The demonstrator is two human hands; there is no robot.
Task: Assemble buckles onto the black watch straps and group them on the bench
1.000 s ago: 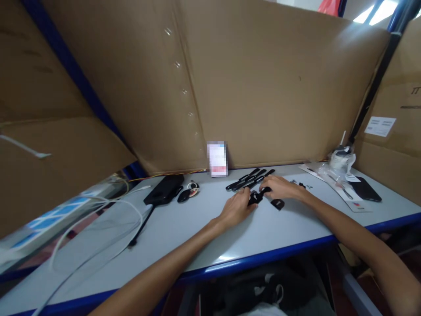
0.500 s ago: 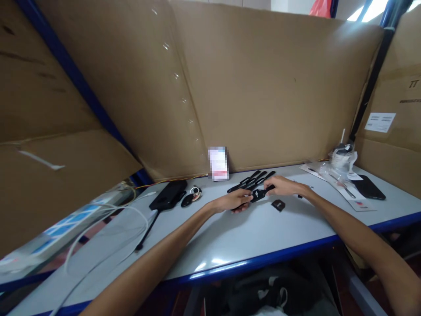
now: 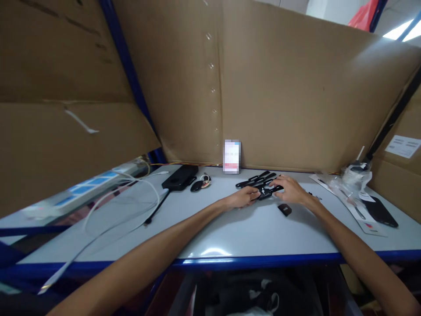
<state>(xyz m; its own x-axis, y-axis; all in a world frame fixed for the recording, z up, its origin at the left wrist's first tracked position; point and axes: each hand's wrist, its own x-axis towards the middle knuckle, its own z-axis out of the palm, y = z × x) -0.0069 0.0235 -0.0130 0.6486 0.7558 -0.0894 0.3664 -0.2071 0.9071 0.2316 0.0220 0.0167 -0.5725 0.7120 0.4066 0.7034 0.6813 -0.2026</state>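
My left hand (image 3: 243, 197) is closed on the wide end of a flat black piece with a narrow handle-like end (image 3: 265, 193) and a small white mark on it. Around its narrow end bend the fingers of my right hand (image 3: 291, 189), the fingertips partly hidden. Just behind both hands, several similar long black pieces (image 3: 253, 180) lie side by side on the table. A small dark square piece (image 3: 284, 209) rests in front of my right hand.
A lit phone (image 3: 232, 157) leans on the cardboard wall (image 3: 269, 96). To the left are a black device (image 3: 180, 177), a key fob (image 3: 196, 186), white cables (image 3: 158, 193) and a power strip (image 3: 95, 181). Clear plastic packaging (image 3: 342, 188) and a dark phone (image 3: 379, 211) lie right.
The view has turned left, so everything sits further right in the picture. The black piece stays between my hands, and my right hand's fingers have shifted upward around its narrow end.
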